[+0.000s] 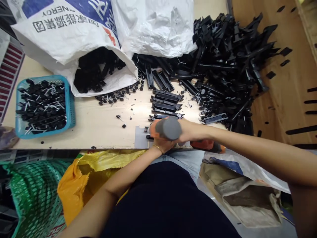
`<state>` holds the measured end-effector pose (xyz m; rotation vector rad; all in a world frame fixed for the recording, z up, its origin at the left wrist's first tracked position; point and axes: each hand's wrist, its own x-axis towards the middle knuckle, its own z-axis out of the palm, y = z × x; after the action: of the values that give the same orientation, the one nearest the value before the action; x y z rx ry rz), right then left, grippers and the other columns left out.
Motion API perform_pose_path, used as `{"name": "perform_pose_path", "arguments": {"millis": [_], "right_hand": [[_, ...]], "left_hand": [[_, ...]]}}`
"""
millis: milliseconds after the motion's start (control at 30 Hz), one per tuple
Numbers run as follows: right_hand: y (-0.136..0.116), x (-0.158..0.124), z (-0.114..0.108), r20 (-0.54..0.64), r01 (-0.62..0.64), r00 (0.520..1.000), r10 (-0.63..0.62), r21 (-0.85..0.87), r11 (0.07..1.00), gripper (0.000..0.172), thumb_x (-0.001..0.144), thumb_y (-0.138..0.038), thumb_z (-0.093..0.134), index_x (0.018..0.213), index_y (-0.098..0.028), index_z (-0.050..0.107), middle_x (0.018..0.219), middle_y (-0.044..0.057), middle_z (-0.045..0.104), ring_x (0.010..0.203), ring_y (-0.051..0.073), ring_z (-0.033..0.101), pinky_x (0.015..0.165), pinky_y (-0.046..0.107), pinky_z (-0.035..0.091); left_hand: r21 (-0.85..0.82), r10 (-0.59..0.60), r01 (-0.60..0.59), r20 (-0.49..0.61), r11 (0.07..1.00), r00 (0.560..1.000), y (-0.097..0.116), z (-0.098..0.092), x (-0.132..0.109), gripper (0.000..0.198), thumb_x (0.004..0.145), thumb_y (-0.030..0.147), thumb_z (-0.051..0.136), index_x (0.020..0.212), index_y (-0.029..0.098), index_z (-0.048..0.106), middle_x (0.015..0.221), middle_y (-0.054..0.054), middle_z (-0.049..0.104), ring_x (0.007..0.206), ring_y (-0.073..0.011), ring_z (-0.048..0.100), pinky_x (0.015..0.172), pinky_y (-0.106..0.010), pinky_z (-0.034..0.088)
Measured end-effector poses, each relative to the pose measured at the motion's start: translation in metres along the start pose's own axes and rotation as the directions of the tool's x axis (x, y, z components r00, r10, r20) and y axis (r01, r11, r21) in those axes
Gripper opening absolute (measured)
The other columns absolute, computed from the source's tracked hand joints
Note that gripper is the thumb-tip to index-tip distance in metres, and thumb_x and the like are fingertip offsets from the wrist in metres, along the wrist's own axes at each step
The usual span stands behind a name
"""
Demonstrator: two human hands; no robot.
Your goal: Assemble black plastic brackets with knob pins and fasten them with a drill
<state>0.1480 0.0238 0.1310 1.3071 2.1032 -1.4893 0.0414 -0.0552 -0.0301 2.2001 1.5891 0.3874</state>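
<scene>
My right hand is wrapped round a tool with a grey cap and an orange body, held upright over the near table edge. Below it, my left hand is closed on a small black part under the tool; the part itself is mostly hidden. A grey metal plate lies just left of the hands. Several finished black plastic bars lie in a row right behind the tool. A few loose black pins sit on the table to the left.
A large heap of black plastic bars fills the back right. A white woven sack spills black pieces at the back left. A blue basket holds pins. A second orange tool lies by the edge; bags sit on the floor.
</scene>
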Motion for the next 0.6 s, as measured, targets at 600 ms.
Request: {"name": "perform_pose_path", "arguments": {"millis": [600], "right_hand": [[0.073,0.025,-0.124,-0.117,-0.317,0.932,0.344,0.2,0.927,0.033,0.061,-0.012,0.066,0.093,-0.017,0.061,0.058,-0.004,0.05,0.046,0.009,0.045,0.044,0.023,0.041]], "left_hand": [[0.134,-0.095,0.093,0.01,0.987,0.995,-0.047,-0.025,0.155,0.059,0.094,0.03,0.029,0.149,0.009,0.03,0.157,-0.011,0.029,0.147,-0.0287,0.02,0.122,-0.047,0.007]]}}
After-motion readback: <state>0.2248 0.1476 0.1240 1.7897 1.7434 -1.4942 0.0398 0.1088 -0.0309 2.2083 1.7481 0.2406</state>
